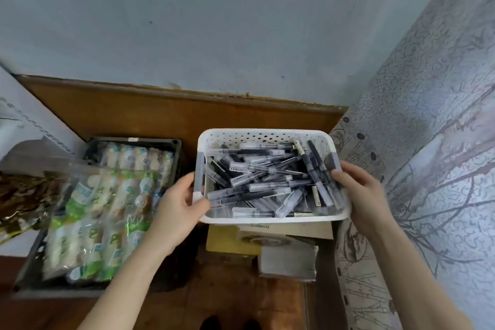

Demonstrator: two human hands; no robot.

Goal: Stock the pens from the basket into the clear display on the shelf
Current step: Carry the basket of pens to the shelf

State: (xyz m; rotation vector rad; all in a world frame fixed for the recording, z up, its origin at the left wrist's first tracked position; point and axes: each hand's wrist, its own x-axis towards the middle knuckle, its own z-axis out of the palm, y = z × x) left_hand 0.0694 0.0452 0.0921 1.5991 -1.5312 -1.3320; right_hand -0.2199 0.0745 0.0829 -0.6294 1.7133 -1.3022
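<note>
pens (262, 179) in basket (267, 218) | boxes (288, 249) under basket | crate (171, 143) left

Two bare forearms reach forward, one on each side of a white basket (270, 218). The left hand (178, 205) grips the basket's left rim, thumb hooked over the edge near the front corner, fingers hidden under the wall. The right hand (359, 190) grips the right rim, thumb pressed at the handle, fingers curled round the outside. Both wrists are slightly bent inward toward the basket.
</note>
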